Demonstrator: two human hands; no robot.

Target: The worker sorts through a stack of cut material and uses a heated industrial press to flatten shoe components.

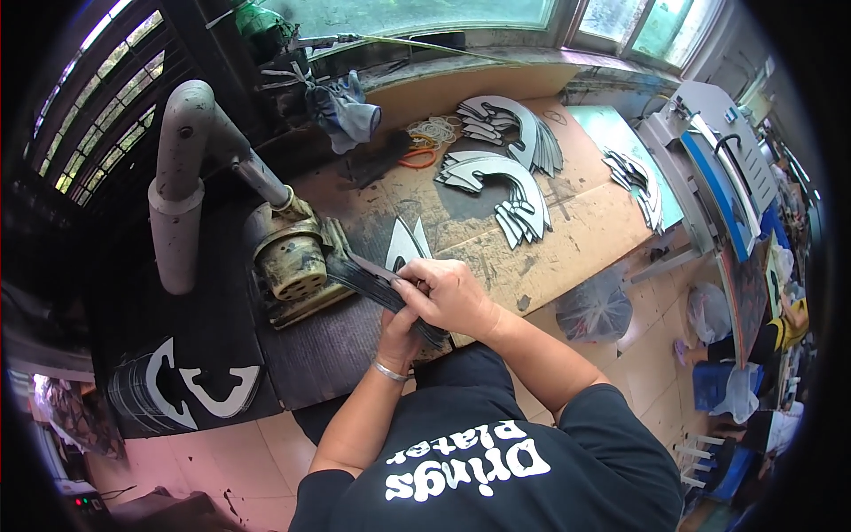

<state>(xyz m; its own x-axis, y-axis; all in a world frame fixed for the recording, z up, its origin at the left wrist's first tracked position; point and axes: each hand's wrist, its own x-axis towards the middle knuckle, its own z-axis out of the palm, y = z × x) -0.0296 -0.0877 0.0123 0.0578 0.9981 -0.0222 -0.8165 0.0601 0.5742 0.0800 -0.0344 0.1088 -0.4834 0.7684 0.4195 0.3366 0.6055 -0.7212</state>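
Pinching a dark stack (359,282) of thin pieces in front of the body, the right hand (454,297) presses thumb and fingers onto its upper edge, while the left hand (399,341) curls round its near end, those fingers partly hidden. The stack's far end points toward 10 o'clock, at a grimy metal machine (292,270); whether they touch I cannot tell. From the hands, orange-handled scissors (418,160) lie at 12 o'clock on the cardboard-covered table (603,217), two fanned curved stacks (487,163) at 1, another fanned pile (643,186) at 2, and white-faced curved pieces (213,401) at 8.
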